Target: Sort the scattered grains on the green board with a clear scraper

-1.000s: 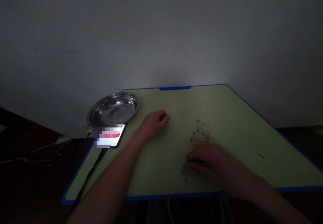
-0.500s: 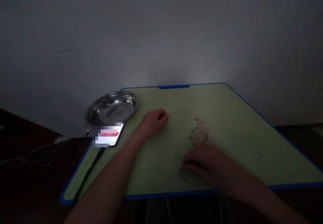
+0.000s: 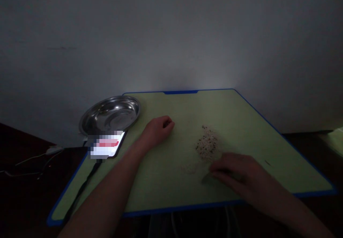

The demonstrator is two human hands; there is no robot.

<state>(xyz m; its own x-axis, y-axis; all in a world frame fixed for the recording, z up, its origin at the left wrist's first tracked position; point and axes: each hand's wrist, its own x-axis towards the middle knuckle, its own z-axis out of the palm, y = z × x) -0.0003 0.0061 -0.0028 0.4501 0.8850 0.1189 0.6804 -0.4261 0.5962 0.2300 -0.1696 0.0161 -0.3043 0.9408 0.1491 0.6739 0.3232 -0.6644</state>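
Note:
A small pile of pale grains mixed with dark bits [image 3: 207,144] lies right of the middle of the light green tabletop [image 3: 160,181]. My right hand [image 3: 235,172] is just in front of the pile, to its right, thumb and forefinger pinched together. Whatever is between those fingertips is too dark to make out. A thin scatter of pale grains [image 3: 189,168] lies to the left of them. Left of the pile my left hand [image 3: 160,130] rests on the table, curled into a loose fist. Its contents, if any, are hidden in shadow.
At the back left stands a shiny steel basin [image 3: 111,114]. In front of it is a phone [image 3: 107,145] with a lit screen and a dark strap or cable [image 3: 83,188]. A thin dark sliver [image 3: 268,163] lies on the right. Behind the table rises a grey wall [image 3: 171,34].
My right hand has moved to the right, uncovering the thin scatter of grains. A dark speck near the front edge no longer shows. My left hand stays in place; the view has shifted slightly.

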